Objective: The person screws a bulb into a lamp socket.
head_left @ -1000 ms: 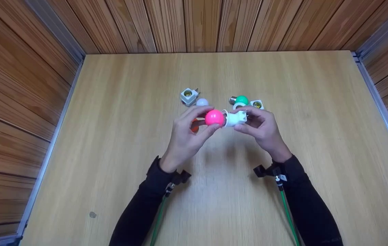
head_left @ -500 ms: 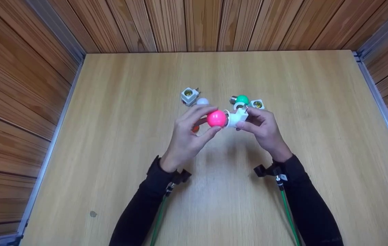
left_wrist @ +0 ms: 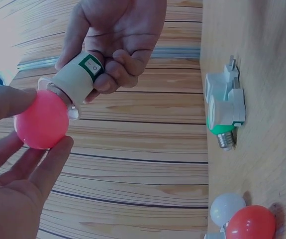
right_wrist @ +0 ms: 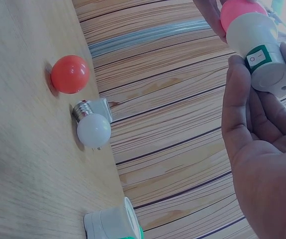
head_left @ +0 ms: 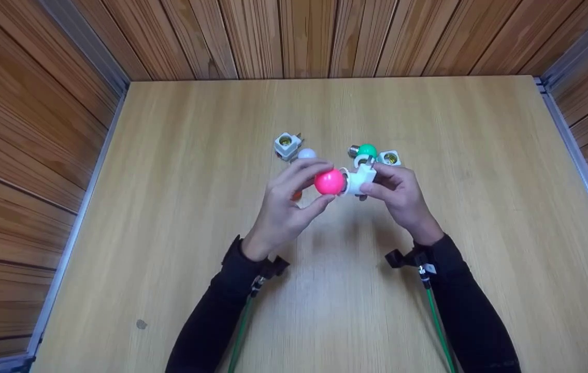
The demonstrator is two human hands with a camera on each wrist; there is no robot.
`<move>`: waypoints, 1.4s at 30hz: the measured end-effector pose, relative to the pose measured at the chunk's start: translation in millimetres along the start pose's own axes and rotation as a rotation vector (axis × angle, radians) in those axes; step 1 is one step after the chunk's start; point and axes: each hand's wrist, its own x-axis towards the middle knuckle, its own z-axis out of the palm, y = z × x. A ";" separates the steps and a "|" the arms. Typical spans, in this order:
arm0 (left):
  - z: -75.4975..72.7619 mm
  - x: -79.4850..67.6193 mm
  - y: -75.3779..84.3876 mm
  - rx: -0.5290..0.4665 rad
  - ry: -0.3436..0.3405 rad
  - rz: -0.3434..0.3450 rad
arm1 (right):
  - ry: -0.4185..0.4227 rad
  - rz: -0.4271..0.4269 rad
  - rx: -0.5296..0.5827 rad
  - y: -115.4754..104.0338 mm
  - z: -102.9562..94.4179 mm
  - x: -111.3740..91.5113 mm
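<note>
Bulbs (head_left: pixel 367 151) and sockets (head_left: pixel 287 146) nearby, left fingers (left_wrist: pixel 52 163) around pink bulb (head_left: pixel 329 182), right fingers (right_wrist: pixel 236 104) around white socket (head_left: pixel 359 180)

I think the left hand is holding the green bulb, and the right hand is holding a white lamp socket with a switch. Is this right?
Only the bulb is wrong: the left hand is holding the pink bulb, as the head view shows; the green bulb lies on the table. The right hand is indeed holding a white lamp socket with a switch.
</note>
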 end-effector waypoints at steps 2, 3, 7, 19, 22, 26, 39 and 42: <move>-0.2 0.3 0.1 -0.002 -0.007 -0.005 | 0.000 0.000 -0.006 0.4 -0.3 0.2; -0.4 0.4 0.4 -0.003 -0.010 -0.011 | 0.002 0.002 -0.007 0.4 -0.3 0.3; -0.8 0.3 -0.1 -0.010 -0.016 -0.057 | 0.018 0.018 -0.023 0.0 0.9 0.1; -1.3 0.5 0.5 -0.044 0.046 -0.228 | 0.060 0.000 -0.077 1.2 3.5 -0.6; -1.3 0.3 0.7 -0.053 0.062 -0.246 | 0.065 -0.007 -0.074 1.7 4.1 -0.3; -0.9 0.3 0.9 -0.055 0.070 -0.246 | 0.058 -0.020 -0.036 2.0 5.8 0.1; -0.7 -0.4 -0.9 -0.047 0.074 -0.193 | 0.031 -0.063 -0.007 2.0 6.6 0.1; -1.1 -0.4 -0.5 -0.046 0.074 -0.184 | 0.033 -0.060 -0.004 1.3 6.3 0.3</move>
